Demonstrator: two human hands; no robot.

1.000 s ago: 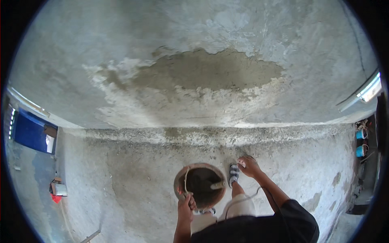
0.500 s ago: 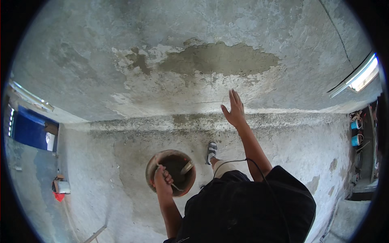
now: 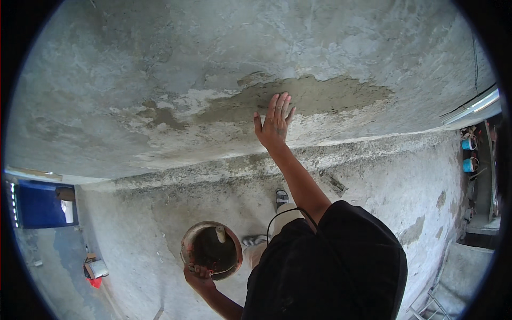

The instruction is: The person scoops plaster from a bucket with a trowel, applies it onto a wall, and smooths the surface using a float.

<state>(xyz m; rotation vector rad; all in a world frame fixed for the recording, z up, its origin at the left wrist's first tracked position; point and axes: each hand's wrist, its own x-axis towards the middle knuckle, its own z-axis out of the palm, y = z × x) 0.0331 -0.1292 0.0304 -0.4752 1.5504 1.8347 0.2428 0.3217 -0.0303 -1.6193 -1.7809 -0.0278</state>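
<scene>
My left hand (image 3: 199, 273) is closed on the handle of a reddish-brown round bucket (image 3: 186, 244), close to its near rim. Grey, mortar-like material lies inside the bucket, and a pale cylindrical handle (image 3: 220, 234) sticks up from it near the far rim. What that handle belongs to is hidden. My right arm reaches forward to the wall (image 3: 213, 48). There my right hand (image 3: 275, 121) is open with fingers spread over the lower edge of a damp, darker patch (image 3: 336, 96). Whether the palm touches the wall is hard to tell.
On the floor (image 3: 373, 170) near the wall's foot lies a flat grey object (image 3: 334, 184), kind unclear. My sandalled feet stand beside the bucket. Blue buckets (image 3: 470, 165) sit at the far right; a white container (image 3: 96, 269) is on the left. A black cable crosses my arm.
My right hand has moved up and left onto the damp patch. My left hand and the bucket are lower in view; the bucket has turned, its pale handle now near the far rim.
</scene>
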